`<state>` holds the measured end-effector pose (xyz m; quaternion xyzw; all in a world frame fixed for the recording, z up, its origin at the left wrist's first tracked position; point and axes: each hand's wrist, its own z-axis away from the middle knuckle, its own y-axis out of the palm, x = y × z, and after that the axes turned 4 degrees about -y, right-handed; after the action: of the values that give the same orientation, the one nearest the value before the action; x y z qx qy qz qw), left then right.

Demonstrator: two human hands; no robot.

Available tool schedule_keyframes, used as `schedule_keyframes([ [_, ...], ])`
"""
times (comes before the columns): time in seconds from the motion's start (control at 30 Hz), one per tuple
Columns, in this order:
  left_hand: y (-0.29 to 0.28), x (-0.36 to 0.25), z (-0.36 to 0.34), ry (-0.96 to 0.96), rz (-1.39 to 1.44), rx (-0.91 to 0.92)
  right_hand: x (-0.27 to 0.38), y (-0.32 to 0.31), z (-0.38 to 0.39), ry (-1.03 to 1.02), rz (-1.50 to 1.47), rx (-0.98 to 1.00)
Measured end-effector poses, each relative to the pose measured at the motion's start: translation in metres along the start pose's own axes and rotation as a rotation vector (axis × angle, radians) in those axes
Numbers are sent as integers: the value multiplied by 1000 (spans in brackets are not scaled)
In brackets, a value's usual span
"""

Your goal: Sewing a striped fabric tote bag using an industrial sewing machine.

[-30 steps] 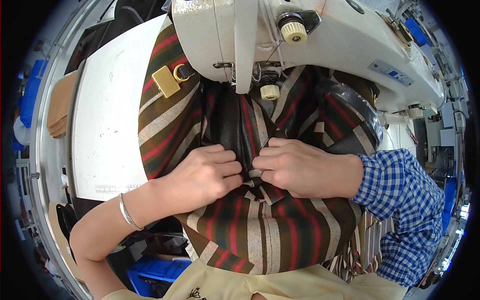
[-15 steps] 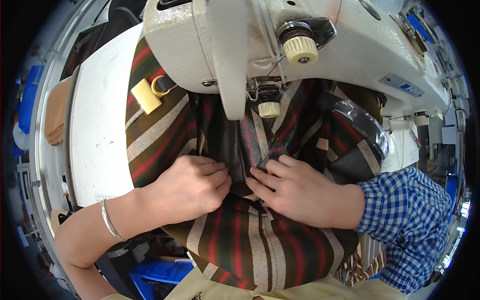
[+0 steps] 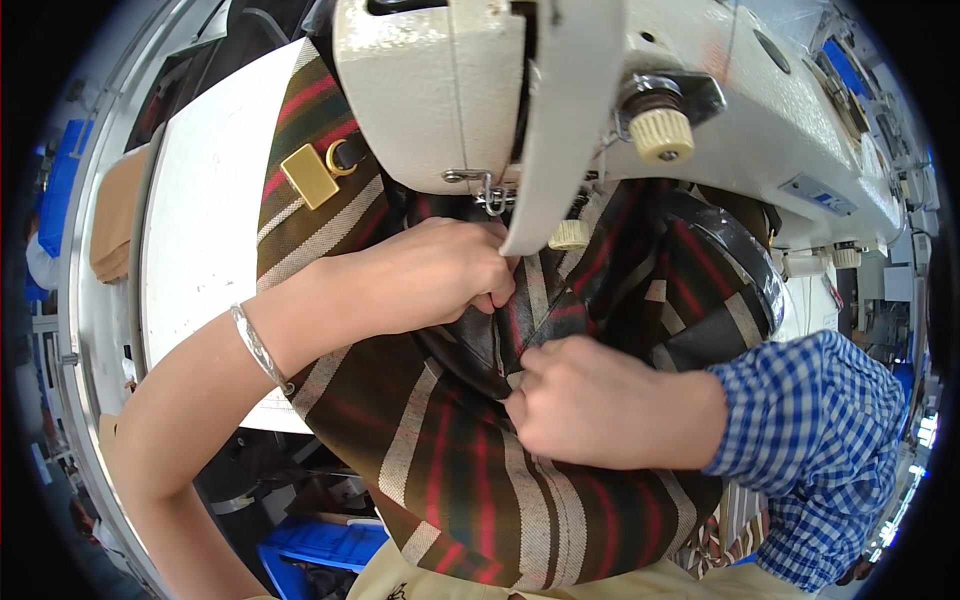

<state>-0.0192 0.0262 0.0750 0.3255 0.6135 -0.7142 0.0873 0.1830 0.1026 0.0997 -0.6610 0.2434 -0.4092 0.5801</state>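
Note:
A bag-like piece of brown cloth (image 3: 440, 440) with red, green and cream stripes lies bunched under the head of a white sewing machine (image 3: 420, 100). Dark, leather-like trim (image 3: 480, 345) runs along its inside. My left hand (image 3: 455, 268) is closed on the trim close to the needle area, its fingertips partly hidden behind the machine's pale upright bar (image 3: 565, 120). Nearer to me and to the right, my right hand (image 3: 600, 405) is closed on the folded edge of the striped bag. What lies under its fingertips is hidden.
A gold rectangular fitting (image 3: 310, 177) and a gold ring (image 3: 340, 157) hang on the bag's left side. A dark strap in clear plastic (image 3: 745, 250) curves at its right. White tabletop (image 3: 205, 200) extends left; a blue bin (image 3: 325, 545) sits below.
My left hand has moved forward and right, up to the needle area. My right hand has curled its fingers and shifted slightly nearer to me. The machine appears further right in view.

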Motion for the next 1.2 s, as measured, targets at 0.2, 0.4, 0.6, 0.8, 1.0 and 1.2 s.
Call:
schedule_keyframes([
  [0.2,-14,3,-3,-30,75,89,-21,12,-20,-76,343,-107],
  [0.4,-19,2,-8,-80,-31,182,-21,23,-29,-320,870,29],
  [0.6,-10,2,-12,56,-191,114,-25,25,-27,-327,924,28],
  [0.8,-12,4,-12,87,-184,128,-28,24,-27,-297,923,14],
  [1.0,-10,4,-9,117,-227,32,-29,29,-26,-352,906,70],
  [1.2,-8,12,-15,103,-205,111,-31,20,-14,-239,741,-122],
])
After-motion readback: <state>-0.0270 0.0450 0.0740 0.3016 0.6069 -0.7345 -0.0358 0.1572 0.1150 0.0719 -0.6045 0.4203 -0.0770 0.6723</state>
